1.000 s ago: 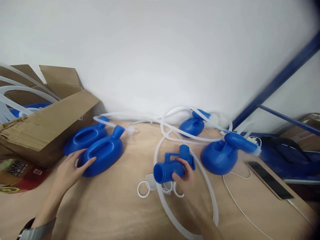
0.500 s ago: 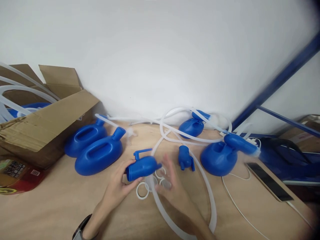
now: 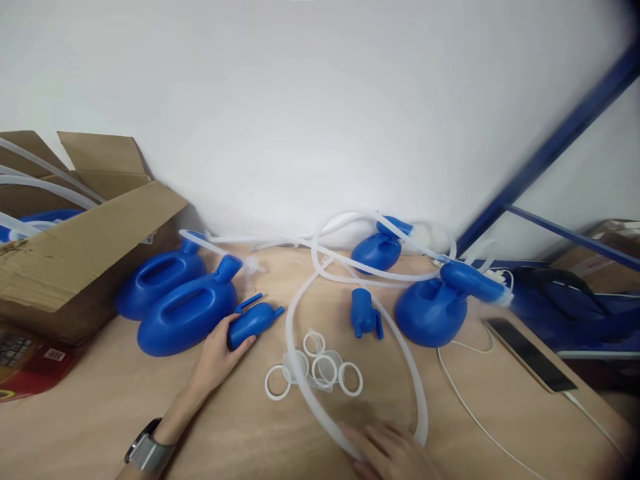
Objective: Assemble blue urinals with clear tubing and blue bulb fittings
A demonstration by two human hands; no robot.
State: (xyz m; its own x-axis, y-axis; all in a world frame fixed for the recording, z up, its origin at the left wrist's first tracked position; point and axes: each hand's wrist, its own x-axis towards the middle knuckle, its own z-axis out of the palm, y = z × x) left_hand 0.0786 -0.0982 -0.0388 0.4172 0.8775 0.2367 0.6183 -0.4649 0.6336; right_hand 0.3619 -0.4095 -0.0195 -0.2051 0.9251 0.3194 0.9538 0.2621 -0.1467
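Note:
My left hand (image 3: 220, 350) is wrapped round the back end of a blue plastic spouted fitting (image 3: 253, 325), which lies low over the table with its narrow spout towards the right. At the bottom edge, my right hand (image 3: 387, 453) is slightly blurred, its fingers closed over the lower bend of a translucent plastic tube (image 3: 320, 415). Several white rings and clear discs (image 3: 325, 370) lie between the hands, partly under the tube. A second blue fitting (image 3: 363, 312) stands farther back. Left of my left hand are two blue bottles with handles (image 3: 187, 313) (image 3: 160, 280).
An open cardboard box (image 3: 100, 247) with tubes stands at the left. Blue bottles with fitted heads (image 3: 430, 313) (image 3: 377, 252) and looped tubing are at the back right. A phone (image 3: 533, 353) with a white cable lies near the right edge, beside a blue metal frame (image 3: 550, 160).
My left hand has carried the blue fitting left and down, next to the front bottle. My right hand has left the fitting and moved down to the tube, uncovering the rings.

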